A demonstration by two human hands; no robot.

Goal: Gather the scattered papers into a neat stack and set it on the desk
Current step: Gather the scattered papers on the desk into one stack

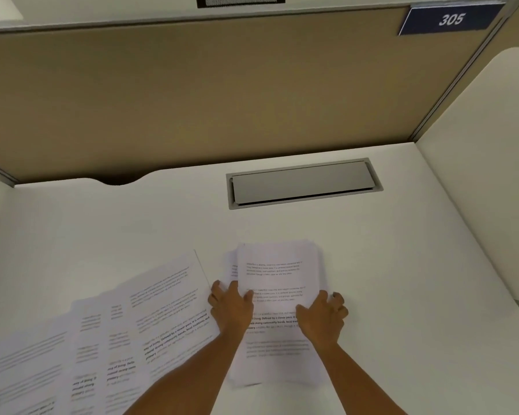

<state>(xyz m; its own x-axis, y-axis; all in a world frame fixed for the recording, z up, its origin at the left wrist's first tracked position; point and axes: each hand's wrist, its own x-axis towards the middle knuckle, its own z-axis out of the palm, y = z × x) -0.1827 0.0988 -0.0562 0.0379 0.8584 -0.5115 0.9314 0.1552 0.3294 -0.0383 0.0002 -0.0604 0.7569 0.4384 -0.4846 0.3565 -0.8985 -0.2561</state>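
A loose stack of printed white papers (277, 277) lies on the white desk (402, 265) in front of me, its edges slightly uneven. My left hand (231, 307) grips the stack's left edge, thumb on top. My right hand (322, 317) holds its right edge the same way. Several more printed sheets (102, 333) lie fanned out and overlapping to the left, reaching the lower left corner of the view; the nearest one touches my left hand.
A grey metal cable hatch (303, 182) is set into the desk behind the stack. A tan partition (192, 94) closes the back, with a curved cable cutout (117, 179) at its foot. A white side panel (477, 175) stands at right, beneath a blue "305" sign (450, 19).
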